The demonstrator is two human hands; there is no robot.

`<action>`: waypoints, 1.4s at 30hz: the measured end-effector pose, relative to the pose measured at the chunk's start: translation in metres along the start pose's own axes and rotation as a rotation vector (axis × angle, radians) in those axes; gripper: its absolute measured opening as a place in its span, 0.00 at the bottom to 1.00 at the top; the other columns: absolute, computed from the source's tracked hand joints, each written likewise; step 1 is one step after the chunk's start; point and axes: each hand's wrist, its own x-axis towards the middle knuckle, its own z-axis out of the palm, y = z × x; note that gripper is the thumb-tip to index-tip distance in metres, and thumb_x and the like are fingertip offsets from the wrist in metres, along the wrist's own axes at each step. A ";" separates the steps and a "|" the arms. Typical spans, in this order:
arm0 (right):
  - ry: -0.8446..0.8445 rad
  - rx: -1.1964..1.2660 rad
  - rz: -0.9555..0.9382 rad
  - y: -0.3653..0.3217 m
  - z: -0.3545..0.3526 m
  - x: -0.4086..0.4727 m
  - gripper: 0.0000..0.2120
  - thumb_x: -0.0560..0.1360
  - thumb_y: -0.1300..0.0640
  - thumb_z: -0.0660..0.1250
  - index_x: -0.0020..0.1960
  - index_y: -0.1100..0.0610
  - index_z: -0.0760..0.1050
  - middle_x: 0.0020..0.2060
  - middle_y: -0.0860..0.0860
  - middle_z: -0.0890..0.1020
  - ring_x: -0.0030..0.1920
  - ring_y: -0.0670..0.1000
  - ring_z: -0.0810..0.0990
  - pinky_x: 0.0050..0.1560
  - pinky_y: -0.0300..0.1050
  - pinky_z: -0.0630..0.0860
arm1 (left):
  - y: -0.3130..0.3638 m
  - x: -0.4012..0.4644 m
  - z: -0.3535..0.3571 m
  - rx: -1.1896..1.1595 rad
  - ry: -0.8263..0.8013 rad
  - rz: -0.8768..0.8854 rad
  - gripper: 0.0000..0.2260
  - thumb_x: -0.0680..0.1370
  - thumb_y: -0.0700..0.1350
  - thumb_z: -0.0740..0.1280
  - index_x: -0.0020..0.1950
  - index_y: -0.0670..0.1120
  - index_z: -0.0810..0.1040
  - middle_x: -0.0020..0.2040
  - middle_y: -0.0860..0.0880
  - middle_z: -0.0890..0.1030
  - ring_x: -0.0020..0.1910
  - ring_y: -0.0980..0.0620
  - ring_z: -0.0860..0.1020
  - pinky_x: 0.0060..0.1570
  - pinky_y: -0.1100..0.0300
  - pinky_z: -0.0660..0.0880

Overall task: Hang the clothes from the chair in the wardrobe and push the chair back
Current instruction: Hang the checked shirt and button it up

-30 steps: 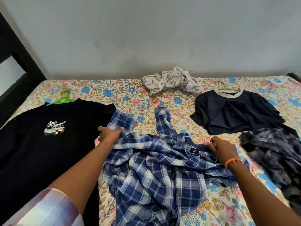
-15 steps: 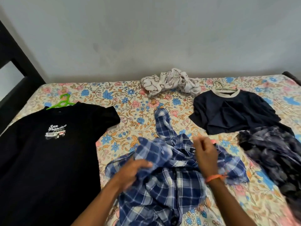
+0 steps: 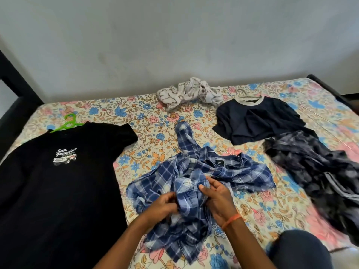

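Both hands grip bunched plaid shirt on bed: left hand pinching a fold, right hand curled round fabric, likely sorting it out for a hanger.

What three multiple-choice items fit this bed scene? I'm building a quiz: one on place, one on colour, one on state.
1. Where does the black T-shirt lie? A the bed's left side B centre C right side
2. What colour is its hanger? A white B green C red
3. What are the left hand and right hand doing? A resting empty B lifting the hanger C gripping the blue plaid shirt

Answers: A, it lies at the left; B, green hook at its collar; C, both hold bunched plaid cloth.
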 end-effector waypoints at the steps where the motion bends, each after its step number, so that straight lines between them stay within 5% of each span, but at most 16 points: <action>1: -0.002 -0.010 -0.007 -0.003 0.002 -0.003 0.16 0.75 0.73 0.65 0.60 0.60 0.75 0.51 0.58 0.85 0.51 0.57 0.85 0.48 0.51 0.82 | 0.002 -0.003 0.001 -0.071 0.056 0.032 0.24 0.72 0.43 0.69 0.67 0.47 0.71 0.53 0.44 0.79 0.40 0.52 0.80 0.39 0.57 0.78; 4: -0.031 -0.021 -0.019 -0.007 0.009 -0.011 0.13 0.76 0.73 0.63 0.58 0.63 0.76 0.48 0.59 0.84 0.46 0.56 0.84 0.44 0.49 0.82 | 0.015 -0.009 0.006 -0.155 0.191 0.124 0.28 0.72 0.54 0.72 0.69 0.52 0.68 0.60 0.46 0.77 0.51 0.47 0.80 0.48 0.47 0.80; 6: -0.054 -0.005 -0.008 -0.009 0.015 -0.016 0.13 0.76 0.73 0.61 0.58 0.64 0.76 0.47 0.59 0.83 0.45 0.55 0.83 0.42 0.48 0.82 | 0.027 -0.010 0.011 -0.066 0.289 0.199 0.28 0.75 0.54 0.73 0.70 0.55 0.64 0.61 0.53 0.74 0.53 0.51 0.79 0.46 0.56 0.79; 10: -0.112 0.103 0.030 -0.012 0.021 -0.024 0.18 0.75 0.69 0.62 0.64 0.67 0.73 0.58 0.67 0.80 0.56 0.65 0.79 0.61 0.65 0.75 | 0.039 -0.008 0.010 0.203 0.302 0.346 0.28 0.77 0.40 0.72 0.69 0.63 0.67 0.60 0.54 0.72 0.37 0.56 0.72 0.35 0.66 0.73; 12: -0.129 0.074 0.026 -0.015 0.019 -0.028 0.20 0.74 0.66 0.64 0.65 0.66 0.72 0.60 0.68 0.79 0.57 0.66 0.78 0.64 0.66 0.73 | 0.039 -0.009 0.005 0.193 0.257 0.353 0.24 0.77 0.38 0.71 0.67 0.60 0.73 0.60 0.54 0.74 0.36 0.56 0.71 0.34 0.67 0.72; 15: -0.111 -0.042 -0.006 -0.016 0.016 -0.035 0.18 0.76 0.65 0.67 0.64 0.65 0.73 0.58 0.66 0.80 0.53 0.63 0.81 0.56 0.60 0.79 | 0.040 -0.015 0.000 0.277 0.238 0.411 0.12 0.76 0.40 0.72 0.56 0.53 0.80 0.55 0.56 0.79 0.46 0.56 0.79 0.47 0.62 0.76; 19: -0.017 -0.183 -0.127 -0.014 0.021 -0.040 0.12 0.76 0.62 0.69 0.58 0.65 0.78 0.52 0.65 0.83 0.50 0.61 0.82 0.54 0.58 0.80 | 0.040 -0.021 0.002 0.559 0.311 0.538 0.03 0.76 0.45 0.73 0.48 0.51 0.81 0.52 0.57 0.73 0.51 0.59 0.73 0.51 0.67 0.69; 22: 0.003 -0.259 -0.180 -0.016 0.030 -0.046 0.09 0.76 0.62 0.69 0.56 0.62 0.80 0.48 0.60 0.85 0.48 0.59 0.83 0.51 0.55 0.80 | 0.043 -0.027 0.003 0.717 0.442 0.695 0.05 0.77 0.48 0.71 0.50 0.49 0.82 0.53 0.58 0.70 0.54 0.57 0.67 0.53 0.69 0.63; 26: -0.045 -0.303 -0.195 -0.016 0.041 -0.057 0.08 0.76 0.63 0.70 0.54 0.64 0.81 0.48 0.62 0.85 0.50 0.60 0.84 0.54 0.56 0.79 | 0.049 -0.041 0.009 0.795 0.496 0.861 0.08 0.78 0.47 0.68 0.57 0.53 0.81 0.47 0.58 0.76 0.48 0.55 0.70 0.49 0.60 0.68; 34: -0.052 -0.079 -0.025 -0.018 0.053 -0.069 0.08 0.76 0.66 0.68 0.54 0.68 0.80 0.47 0.65 0.84 0.43 0.58 0.85 0.43 0.51 0.81 | 0.055 -0.048 0.006 0.756 0.414 0.785 0.14 0.77 0.49 0.71 0.62 0.51 0.81 0.50 0.57 0.79 0.48 0.59 0.68 0.47 0.65 0.63; 39: 0.021 -0.086 -0.033 -0.020 0.057 -0.076 0.02 0.74 0.69 0.69 0.46 0.66 0.80 0.39 0.62 0.85 0.37 0.57 0.84 0.37 0.49 0.82 | 0.062 -0.053 0.001 0.905 0.295 0.868 0.14 0.76 0.41 0.72 0.61 0.47 0.82 0.50 0.50 0.82 0.48 0.57 0.69 0.49 0.69 0.62; 42: 0.060 -0.079 -0.040 -0.020 0.059 -0.077 0.03 0.73 0.69 0.71 0.47 0.67 0.80 0.41 0.64 0.85 0.38 0.58 0.85 0.39 0.50 0.82 | 0.059 -0.052 0.003 1.115 0.377 0.943 0.14 0.73 0.35 0.74 0.57 0.47 0.81 0.45 0.49 0.77 0.46 0.52 0.69 0.44 0.63 0.64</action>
